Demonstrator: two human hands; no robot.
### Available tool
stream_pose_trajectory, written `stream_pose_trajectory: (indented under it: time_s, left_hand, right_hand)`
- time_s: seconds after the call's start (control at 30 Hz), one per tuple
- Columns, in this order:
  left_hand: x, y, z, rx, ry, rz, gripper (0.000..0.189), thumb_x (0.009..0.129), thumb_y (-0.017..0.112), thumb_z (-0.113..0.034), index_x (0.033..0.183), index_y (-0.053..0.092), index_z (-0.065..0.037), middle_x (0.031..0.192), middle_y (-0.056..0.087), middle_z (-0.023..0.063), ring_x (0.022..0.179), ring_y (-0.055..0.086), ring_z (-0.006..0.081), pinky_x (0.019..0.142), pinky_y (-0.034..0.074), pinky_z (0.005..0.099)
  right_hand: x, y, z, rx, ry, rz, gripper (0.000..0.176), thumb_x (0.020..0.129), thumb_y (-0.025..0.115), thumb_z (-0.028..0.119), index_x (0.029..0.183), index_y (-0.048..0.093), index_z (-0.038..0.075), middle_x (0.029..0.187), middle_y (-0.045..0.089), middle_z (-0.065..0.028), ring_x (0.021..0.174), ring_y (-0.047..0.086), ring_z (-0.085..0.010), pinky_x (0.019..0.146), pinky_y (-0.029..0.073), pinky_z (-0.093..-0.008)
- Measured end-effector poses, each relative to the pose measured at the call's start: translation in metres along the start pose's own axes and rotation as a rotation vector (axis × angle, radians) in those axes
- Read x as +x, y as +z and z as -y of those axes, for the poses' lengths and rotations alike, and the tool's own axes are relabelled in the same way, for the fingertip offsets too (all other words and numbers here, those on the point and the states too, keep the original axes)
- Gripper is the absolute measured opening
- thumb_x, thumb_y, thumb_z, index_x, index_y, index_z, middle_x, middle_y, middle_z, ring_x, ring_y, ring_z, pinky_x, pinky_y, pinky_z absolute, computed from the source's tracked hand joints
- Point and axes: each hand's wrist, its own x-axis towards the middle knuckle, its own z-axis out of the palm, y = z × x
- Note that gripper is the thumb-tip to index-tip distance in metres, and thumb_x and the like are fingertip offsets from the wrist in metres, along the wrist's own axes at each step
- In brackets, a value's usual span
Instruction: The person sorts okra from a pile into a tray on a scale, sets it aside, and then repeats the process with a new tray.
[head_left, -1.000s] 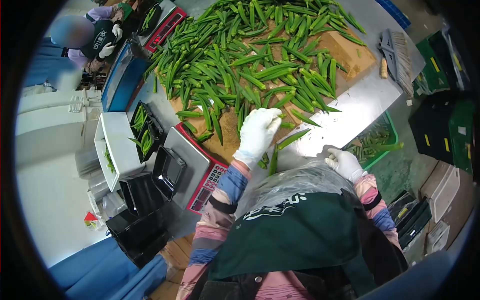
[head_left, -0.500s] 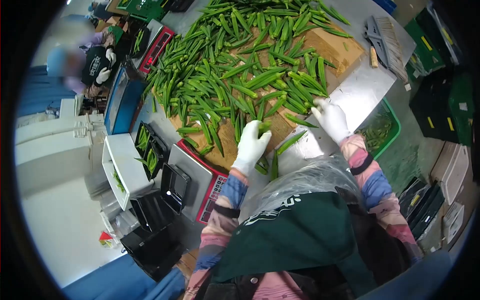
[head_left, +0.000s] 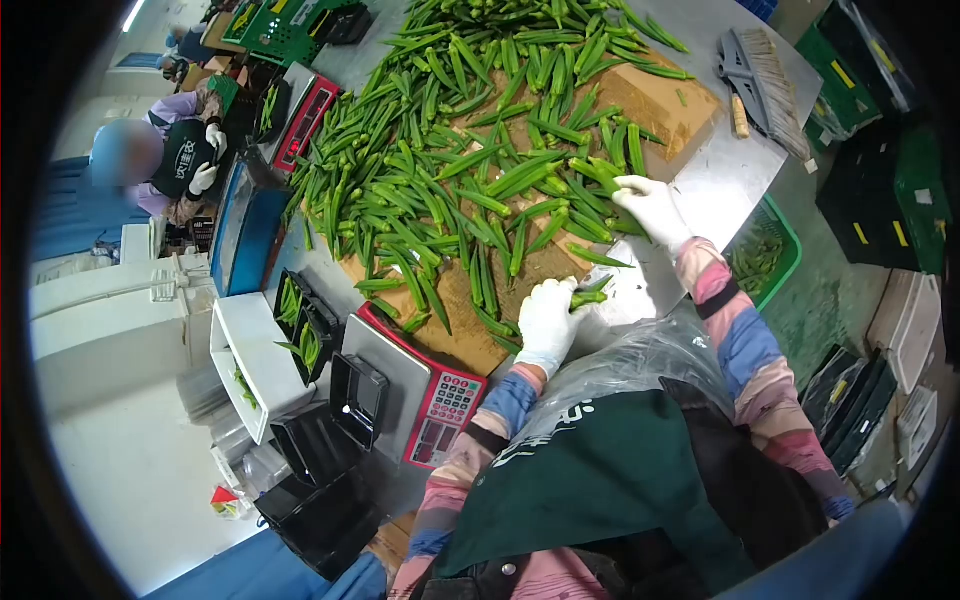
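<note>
A wide heap of green okra [head_left: 440,170] covers the table in front of me, partly over brown cardboard [head_left: 655,100]. My left hand [head_left: 550,325], in a white glove, is closed around okra pods [head_left: 592,296] at the near edge of the cardboard; their tips stick out to the right. Farther right, my right hand [head_left: 655,212], also gloved, has its fingers closed on okra [head_left: 600,178] at the heap's right side. A single pod [head_left: 600,257] lies between the two hands.
Left stand a red-edged scale [head_left: 440,410], black trays [head_left: 358,395] and a white bin [head_left: 255,350]. A brush [head_left: 765,85] lies at the right table edge, above a green basket [head_left: 795,255]. A co-worker [head_left: 180,150] stands across at the left.
My left hand has moved right and toward me, with okra in it. My right hand has shifted slightly up onto pods. Pods near the front edge have been picked up.
</note>
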Motion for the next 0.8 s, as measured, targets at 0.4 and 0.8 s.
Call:
stream_pose_trajectory:
  time_s: [0.4,0.8]
  left_hand:
    - [0.061,-0.046,0.024,-0.481,-0.39,0.009,0.03,0.084,0.078,-0.014,0.103,0.057,-0.004,0.093,0.068,0.0122,0.085,0.067,0.0194,0.078,0.054,0.0328]
    - [0.089,-0.025,0.045,-0.382,-0.205,-0.26,0.025,0.08,0.076,-0.012,0.102,0.067,-0.004,0.098,0.062,0.0142,0.088,0.064,0.0309,0.08,0.052,0.0378]
  right_hand:
    - [0.039,-0.057,-0.023,0.259,0.152,-0.252,0.026,0.09,0.072,0.023,0.105,0.068,0.002,0.088,0.071,-0.0053,0.076,0.067,-0.0144,0.07,0.053,-0.0284]
    - [0.05,-0.042,-0.006,-0.063,0.059,-0.264,0.045,0.079,0.072,0.024,0.115,0.067,-0.002,0.102,0.074,-0.0215,0.096,0.072,-0.0337,0.085,0.055,-0.0374]
